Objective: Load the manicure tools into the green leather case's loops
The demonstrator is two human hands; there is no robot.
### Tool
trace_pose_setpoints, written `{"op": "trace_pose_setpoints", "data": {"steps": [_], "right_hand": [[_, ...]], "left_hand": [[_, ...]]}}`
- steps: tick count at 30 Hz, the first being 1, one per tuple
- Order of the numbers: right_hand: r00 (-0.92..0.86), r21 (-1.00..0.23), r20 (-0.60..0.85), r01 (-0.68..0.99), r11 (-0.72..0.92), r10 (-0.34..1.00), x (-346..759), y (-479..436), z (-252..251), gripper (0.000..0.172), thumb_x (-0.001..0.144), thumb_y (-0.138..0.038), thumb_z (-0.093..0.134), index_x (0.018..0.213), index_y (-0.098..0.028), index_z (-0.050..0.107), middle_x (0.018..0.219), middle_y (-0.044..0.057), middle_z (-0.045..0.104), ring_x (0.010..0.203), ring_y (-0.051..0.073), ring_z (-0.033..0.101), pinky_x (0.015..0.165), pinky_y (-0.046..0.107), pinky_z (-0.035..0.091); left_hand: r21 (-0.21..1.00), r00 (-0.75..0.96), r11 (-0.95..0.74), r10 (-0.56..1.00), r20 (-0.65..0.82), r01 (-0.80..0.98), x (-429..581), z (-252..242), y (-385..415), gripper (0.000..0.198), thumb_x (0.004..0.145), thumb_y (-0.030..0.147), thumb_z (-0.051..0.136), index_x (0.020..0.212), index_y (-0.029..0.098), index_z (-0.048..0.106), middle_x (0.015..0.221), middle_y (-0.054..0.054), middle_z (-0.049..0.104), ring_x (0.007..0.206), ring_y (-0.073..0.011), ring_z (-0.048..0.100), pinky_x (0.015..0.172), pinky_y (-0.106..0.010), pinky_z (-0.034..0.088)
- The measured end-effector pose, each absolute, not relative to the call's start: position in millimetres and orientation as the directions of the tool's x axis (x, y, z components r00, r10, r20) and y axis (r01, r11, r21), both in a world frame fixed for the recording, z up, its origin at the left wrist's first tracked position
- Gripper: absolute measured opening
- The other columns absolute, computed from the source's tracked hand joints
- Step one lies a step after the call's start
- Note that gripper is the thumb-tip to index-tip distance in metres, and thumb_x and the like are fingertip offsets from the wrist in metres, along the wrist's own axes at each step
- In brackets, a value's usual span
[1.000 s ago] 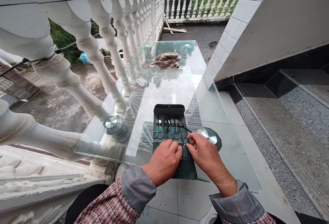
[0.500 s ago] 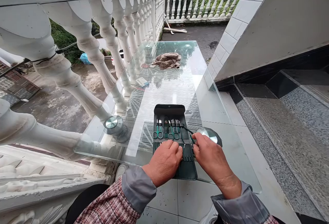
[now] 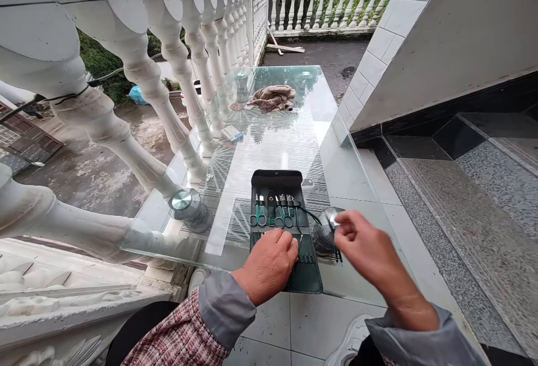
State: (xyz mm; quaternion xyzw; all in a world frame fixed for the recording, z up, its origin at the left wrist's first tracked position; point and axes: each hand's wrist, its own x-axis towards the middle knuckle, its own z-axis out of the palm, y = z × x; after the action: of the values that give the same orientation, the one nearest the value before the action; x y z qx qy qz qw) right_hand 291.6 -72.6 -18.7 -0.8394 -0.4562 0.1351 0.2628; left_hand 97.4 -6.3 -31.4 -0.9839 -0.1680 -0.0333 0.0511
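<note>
A dark green manicure case (image 3: 309,276) lies unfolded on the glass table, with small green-handled scissors (image 3: 283,220), nail clippers (image 3: 286,203) and other slim tools in its loops. My left hand (image 3: 269,259) rests on its lower half, fingers curled down against it and fingertips hidden. A thin dark cord (image 3: 311,216) runs from the case's right side toward my right hand (image 3: 357,240). That hand is slightly blurred above the table's right side, its fingers loosely bent, with a gap between thumb and forefinger. The cord's ends hang just below it.
The glass table (image 3: 370,186) has faceted legs, one (image 3: 191,209) at the near left. A crumpled brown cloth (image 3: 273,98) and a small box (image 3: 232,133) lie farther back. White balusters (image 3: 143,74) line the left; stone steps (image 3: 458,203) rise on the right.
My right hand has moved right, away from the case, and its thumb and forefinger have parted. The cord now trails farther right. My left hand and the case have stayed put.
</note>
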Motion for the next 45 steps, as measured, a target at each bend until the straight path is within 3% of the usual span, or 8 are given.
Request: {"op": "trace_pose_setpoints", "data": {"steps": [4, 10, 16, 23, 33, 38, 41, 45], "right_hand": [[0.657, -0.659, -0.053, 0.543, -0.521, 0.752, 319.8, -79.7, -21.3, 0.019, 0.065, -0.027, 0.05, 0.082, -0.024, 0.057, 0.066, -0.002, 0.064, 0.056, 0.014, 0.059, 0.055, 0.026, 0.041], [0.588, -0.601, -0.093, 0.611, -0.516, 0.804, 319.2, -81.1, -38.2, 0.014, 0.062, -0.02, 0.048, 0.073, -0.024, 0.056, 0.056, -0.005, 0.06, 0.045, 0.012, 0.052, 0.046, 0.023, 0.034], [0.49, -0.576, -0.087, 0.686, -0.445, 0.867, 311.7, -85.1, -33.6, 0.009, 0.067, -0.024, 0.049, 0.073, -0.024, 0.055, 0.055, -0.005, 0.057, 0.047, 0.013, 0.052, 0.048, 0.024, 0.035], [0.353, -0.652, 0.071, 0.724, -0.224, 0.933, 276.5, -76.1, -36.5, 0.013, 0.079, -0.033, 0.049, 0.074, -0.022, 0.054, 0.065, 0.0, 0.06, 0.059, 0.014, 0.054, 0.058, 0.026, 0.04], [0.334, -0.471, 0.103, 0.846, -0.25, 0.937, 257.2, -60.2, -42.6, 0.01, 0.081, -0.026, 0.048, 0.072, -0.021, 0.052, 0.068, 0.0, 0.058, 0.061, 0.015, 0.051, 0.055, 0.026, 0.032], [0.203, -0.453, 0.241, 0.888, -0.075, 0.949, 259.6, -60.9, -41.6, 0.018, 0.085, -0.015, 0.041, 0.082, -0.02, 0.058, 0.082, 0.004, 0.059, 0.074, 0.015, 0.054, 0.063, 0.026, 0.037], [0.037, -0.422, 0.204, 0.905, 0.054, 0.978, 259.9, -61.7, -38.3, 0.023, 0.089, -0.016, 0.039, 0.081, -0.021, 0.061, 0.081, 0.003, 0.056, 0.075, 0.014, 0.052, 0.064, 0.025, 0.037], [-0.049, -0.325, 0.132, 0.942, 0.09, 0.99, 261.4, -61.6, -35.2, 0.024, 0.09, -0.017, 0.04, 0.076, -0.022, 0.06, 0.079, 0.002, 0.053, 0.075, 0.014, 0.049, 0.058, 0.024, 0.032]], "left_hand": [[-0.082, 0.937, -0.934, 0.343, 0.063, 0.347, 97.4, -30.5, -6.8, 0.013, 0.091, 0.017, 0.042, 0.098, 0.011, 0.051, 0.08, -0.006, 0.048, 0.075, -0.021, 0.046, 0.064, -0.034, 0.039], [-0.08, 0.936, -0.933, 0.345, 0.077, 0.35, 97.7, -33.0, -6.5, 0.015, 0.09, 0.017, 0.044, 0.101, 0.01, 0.051, 0.082, -0.006, 0.049, 0.076, -0.0213, 0.047, 0.065, -0.034, 0.04], [-0.081, 0.94, -0.937, 0.335, 0.067, 0.339, 97.6, -32.9, -6.3, 0.014, 0.09, 0.016, 0.044, 0.1, 0.01, 0.052, 0.084, -0.007, 0.05, 0.076, -0.0209, 0.047, 0.065, -0.034, 0.039], [-0.061, 0.938, -0.94, 0.326, 0.119, 0.335, 96.8, -33.2, -5.7, 0.019, 0.09, 0.012, 0.039, 0.105, 0.009, 0.051, 0.078, -0.006, 0.048, 0.076, -0.0211, 0.047, 0.064, -0.034, 0.04], [-0.009, 0.942, -0.949, 0.31, 0.127, 0.314, 94.8, -34.4, -4.7, 0.031, 0.085, 0.01, 0.044, 0.116, 0.012, 0.046, 0.08, -0.006, 0.05, 0.075, -0.0209, 0.048, 0.066, -0.034, 0.041], [-0.017, 0.939, -0.944, 0.325, 0.112, 0.329, 94.5, -33.9, -5.2, 0.029, 0.087, 0.011, 0.042, 0.116, 0.01, 0.046, 0.08, -0.007, 0.05, 0.076, -0.021, 0.049, 0.065, -0.034, 0.041], [-0.002, 0.937, -0.945, 0.325, 0.126, 0.328, 94.2, -34.2, -4.7, 0.027, 0.088, 0.011, 0.041, 0.114, 0.012, 0.048, 0.081, -0.007, 0.05, 0.074, -0.0201, 0.048, 0.065, -0.034, 0.041], [-0.004, 0.94, -0.949, 0.311, 0.141, 0.315, 93.7, -34.6, -4.0, 0.025, 0.088, 0.011, 0.041, 0.111, 0.014, 0.049, 0.081, -0.006, 0.05, 0.073, -0.0194, 0.047, 0.065, -0.033, 0.041]]}}
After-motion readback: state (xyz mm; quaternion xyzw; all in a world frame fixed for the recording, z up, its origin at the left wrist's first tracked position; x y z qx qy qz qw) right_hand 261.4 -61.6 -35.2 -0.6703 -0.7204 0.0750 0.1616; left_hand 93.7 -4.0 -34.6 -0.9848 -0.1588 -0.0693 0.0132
